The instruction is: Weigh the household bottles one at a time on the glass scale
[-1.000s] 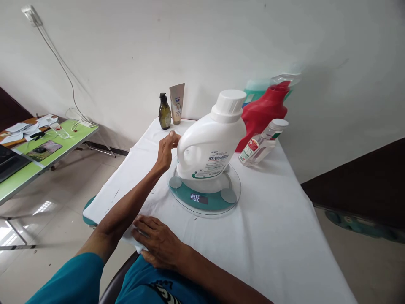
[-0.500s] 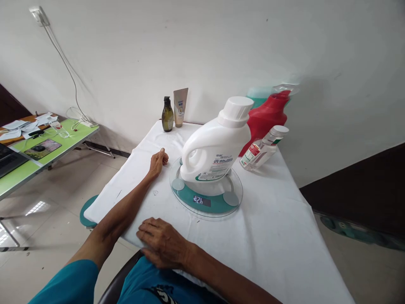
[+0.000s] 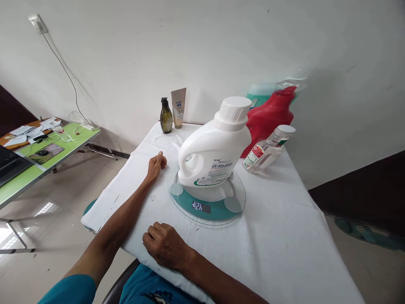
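My left hand [image 3: 156, 165] rests on its side on the white tablecloth, its fingers curled in and its thumb on top. Just to its right is a round glass scale [image 3: 185, 204] with a teal band and a lit display. On the scale stands a large white detergent jug [image 3: 215, 147], its handle toward my left hand and neither hand touching it. Near the front edge of the table, my right hand [image 3: 166, 245] lies knuckles up in a loose fist. Nothing shows in either hand.
Behind the jug are a red bottle [image 3: 268, 116], a teal container [image 3: 261, 95] and a clear bottle [image 3: 265, 152] with a white cap. A dark pump bottle [image 3: 166, 116] and a beige tube [image 3: 179, 107] stand near the wall. A green table [image 3: 74, 135] is at left.
My right hand's fingers have drawn in from a flatter pose to a fist, and the hand sits slightly further right. My left hand stays beside the scale. The view has shifted a little.
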`<control>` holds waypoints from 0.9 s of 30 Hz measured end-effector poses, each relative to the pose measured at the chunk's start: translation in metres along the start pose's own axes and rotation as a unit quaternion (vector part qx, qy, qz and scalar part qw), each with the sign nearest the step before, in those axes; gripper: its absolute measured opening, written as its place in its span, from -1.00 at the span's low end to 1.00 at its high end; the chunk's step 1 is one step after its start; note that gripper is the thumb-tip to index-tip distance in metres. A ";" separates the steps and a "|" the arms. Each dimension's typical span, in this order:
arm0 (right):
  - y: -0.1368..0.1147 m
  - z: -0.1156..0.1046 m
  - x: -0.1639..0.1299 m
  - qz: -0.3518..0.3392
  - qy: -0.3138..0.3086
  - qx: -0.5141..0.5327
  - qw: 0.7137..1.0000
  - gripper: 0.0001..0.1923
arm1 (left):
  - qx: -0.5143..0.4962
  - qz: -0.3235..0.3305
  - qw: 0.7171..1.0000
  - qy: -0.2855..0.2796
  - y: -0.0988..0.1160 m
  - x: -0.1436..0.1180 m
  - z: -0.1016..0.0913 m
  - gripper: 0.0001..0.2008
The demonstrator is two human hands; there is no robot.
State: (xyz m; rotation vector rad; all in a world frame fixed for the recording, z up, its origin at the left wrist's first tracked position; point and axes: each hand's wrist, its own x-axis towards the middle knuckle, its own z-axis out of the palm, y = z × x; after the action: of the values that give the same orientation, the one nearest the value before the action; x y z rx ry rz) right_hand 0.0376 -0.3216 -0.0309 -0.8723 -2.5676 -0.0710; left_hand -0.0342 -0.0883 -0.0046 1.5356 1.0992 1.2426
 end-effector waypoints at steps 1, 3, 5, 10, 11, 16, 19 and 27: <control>0.000 0.000 0.000 0.000 0.001 0.000 1.000 -0.87 | 0.002 -0.001 1.000 0.000 0.001 0.000 0.000 -0.29; 0.001 -0.001 0.000 0.002 -0.002 0.003 1.000 -0.87 | 0.005 -0.003 1.000 -0.001 0.001 0.000 0.000 -0.29; 0.002 -0.002 0.000 0.005 -0.011 0.008 1.000 -0.86 | 0.008 -0.006 1.000 -0.002 0.002 0.000 0.000 -0.29; 0.002 -0.003 0.001 0.010 -0.026 0.018 0.999 -0.85 | 0.017 -0.005 1.000 -0.007 0.001 0.000 0.000 -0.30; 0.002 -0.003 0.001 0.011 -0.026 0.020 0.999 -0.85 | 0.017 -0.004 1.000 -0.007 0.001 0.000 0.000 -0.30; 0.002 -0.002 0.001 0.017 -0.030 0.022 0.999 -0.84 | 0.021 -0.007 1.000 -0.011 -0.001 0.000 -0.001 -0.31; 0.002 -0.002 0.001 0.017 -0.024 0.019 0.999 -0.82 | 0.020 -0.006 1.000 -0.012 -0.002 0.000 -0.001 -0.32; 0.002 -0.002 0.001 0.016 -0.013 0.009 1.000 -0.84 | 0.023 -0.002 1.000 -0.014 0.000 -0.001 -0.001 -0.33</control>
State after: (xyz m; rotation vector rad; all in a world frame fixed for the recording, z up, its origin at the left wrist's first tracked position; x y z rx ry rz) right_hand 0.0388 -0.3203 -0.0288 -0.9141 -2.5723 -0.0278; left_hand -0.0355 -0.0890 -0.0047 1.5799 1.1205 1.1965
